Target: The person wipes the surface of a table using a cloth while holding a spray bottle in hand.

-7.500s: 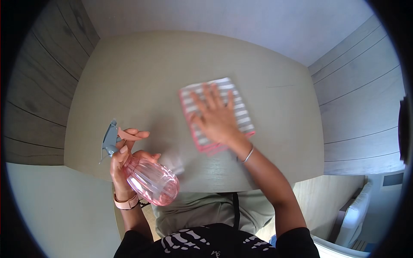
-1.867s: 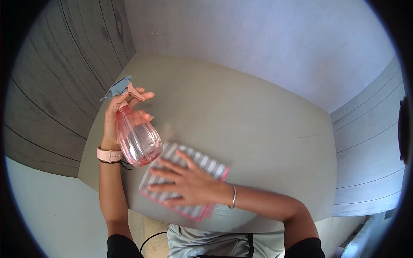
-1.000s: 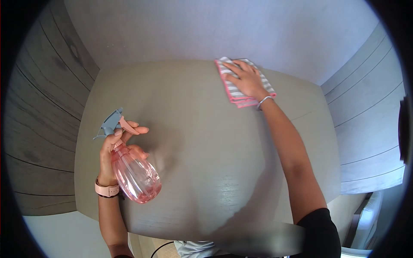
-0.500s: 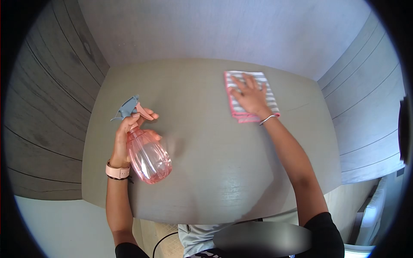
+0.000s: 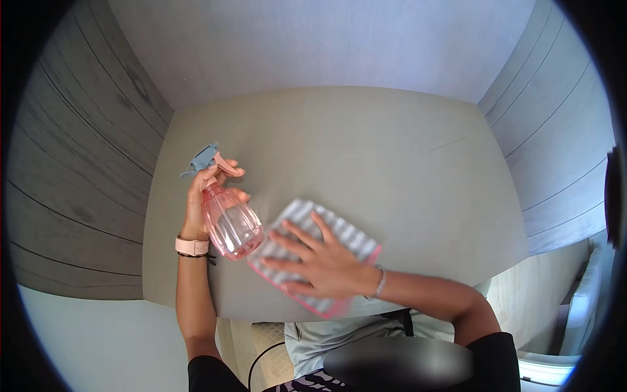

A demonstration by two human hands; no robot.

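My left hand (image 5: 198, 195) is wrapped round the neck of a pink see-through spray bottle (image 5: 233, 225) with a grey-blue and pink trigger head. Its fingers reach round near the trigger, and the bottle tilts above the left part of the table. Spread flat, my right hand (image 5: 330, 264) presses on a folded grey-and-white striped cloth (image 5: 297, 215) with a pink edge. That cloth lies near the table's front edge, just right of the bottle, slightly blurred by motion. Part of it is covered by my palm and fingers.
The grey table top (image 5: 392, 150) has a thin dark line (image 5: 447, 144) at its right. Grey panels (image 5: 78, 170) rise on the left, back and right sides. Below the front edge are my lap and a dark cable (image 5: 261, 351).
My right hand has swept the cloth from the table's back right toward the front middle, turning it on the way. My left hand still holds the spray bottle in nearly the same place.
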